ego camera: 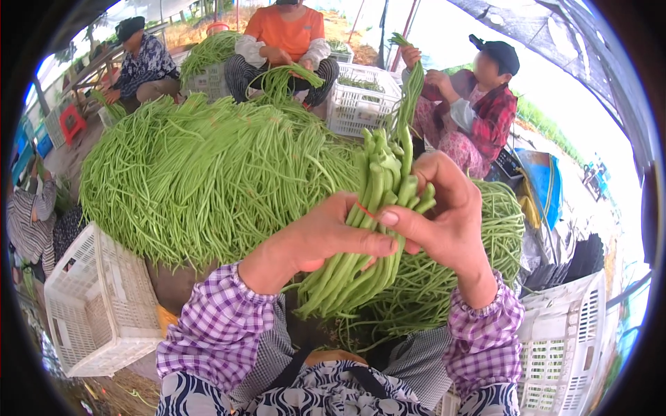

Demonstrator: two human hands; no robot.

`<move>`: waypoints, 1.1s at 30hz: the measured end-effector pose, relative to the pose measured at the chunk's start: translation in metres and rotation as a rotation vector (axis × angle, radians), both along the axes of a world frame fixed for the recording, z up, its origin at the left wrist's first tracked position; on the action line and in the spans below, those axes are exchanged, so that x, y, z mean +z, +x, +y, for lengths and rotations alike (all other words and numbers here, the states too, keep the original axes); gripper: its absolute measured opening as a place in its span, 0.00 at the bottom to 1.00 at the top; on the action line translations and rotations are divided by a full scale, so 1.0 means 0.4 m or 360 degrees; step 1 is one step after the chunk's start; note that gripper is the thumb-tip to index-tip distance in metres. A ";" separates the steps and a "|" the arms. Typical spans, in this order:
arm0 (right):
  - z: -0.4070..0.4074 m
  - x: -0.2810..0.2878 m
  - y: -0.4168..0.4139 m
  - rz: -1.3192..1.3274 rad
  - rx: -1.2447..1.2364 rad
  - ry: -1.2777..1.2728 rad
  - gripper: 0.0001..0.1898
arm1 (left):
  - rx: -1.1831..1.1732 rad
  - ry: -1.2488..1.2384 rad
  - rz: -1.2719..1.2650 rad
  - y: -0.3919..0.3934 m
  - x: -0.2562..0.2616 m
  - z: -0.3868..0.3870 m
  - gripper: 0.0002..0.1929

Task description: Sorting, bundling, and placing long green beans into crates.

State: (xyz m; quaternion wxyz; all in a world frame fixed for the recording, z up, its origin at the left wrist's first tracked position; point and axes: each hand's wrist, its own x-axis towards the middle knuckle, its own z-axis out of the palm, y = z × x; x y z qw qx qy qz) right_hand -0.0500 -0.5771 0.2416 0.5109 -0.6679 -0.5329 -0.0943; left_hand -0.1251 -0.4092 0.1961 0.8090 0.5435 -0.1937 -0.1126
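A bundle of green yard-long beans [382,182] is upright in front of me, its cut ends at the top and its lower part bent downward. My left hand [338,236] is wrapped around the bundle, thumb across the front. A thin red band [365,210] crosses the beans just above that thumb. On the other side, my right hand [442,213] grips the bundle near the band, thumb in front and fingers curled at the bean ends. Whether its fingertips also pinch the band is hidden. Behind my hands lies a large heap of long beans [208,177].
More beans [499,223] lie at the right. A white plastic crate [99,312] rests tilted at left; another crate [559,343] stands at right. Across the heap, one person in orange [285,31] and another in red plaid [486,114] handle beans near a white crate [361,101].
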 end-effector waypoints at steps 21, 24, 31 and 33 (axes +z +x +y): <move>0.026 0.008 -0.030 -0.0966 -0.0555 -0.0175 0.15 | 0.0412 -0.0305 -0.0043 0.016 -0.035 -0.035 0.18; 0.024 0.012 -0.029 -0.0632 -0.0360 -0.0198 0.11 | 0.0508 -0.0160 -0.0120 0.006 -0.043 -0.030 0.20; 0.033 0.061 0.050 0.0285 -0.0024 -0.0264 0.14 | 0.0293 0.0036 0.0025 0.030 -0.041 -0.021 0.19; 0.055 0.065 0.069 0.0402 0.0071 -0.0299 0.13 | 0.0325 -0.0010 0.0043 0.051 -0.052 -0.023 0.18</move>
